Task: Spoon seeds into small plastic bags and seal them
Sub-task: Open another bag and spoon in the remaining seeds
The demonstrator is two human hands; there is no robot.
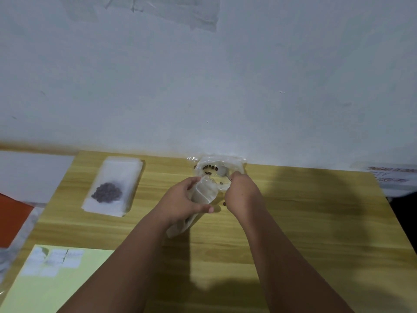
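My left hand (pixel 184 203) grips a small clear plastic bag (pixel 202 193), holding it tilted with its mouth toward the back of the wooden table (pixel 293 222). My right hand (pixel 242 193) pinches the handle of a metal spoon (pixel 224 172), whose bowl sits inside a larger clear bag of dark seeds (pixel 211 169) lying by the wall. A single loose seed (pixel 224 203) lies on the table between my hands. At the left lies a filled small bag (pixel 112 184) with a clump of dark seeds in it.
A pale yellow sheet with white labels (pixel 52 267) lies at the front left corner. An orange object (pixel 11 220) sits off the table's left edge. A white wall rises right behind the table. A printed paper (pixel 392 175) lies at the far right.
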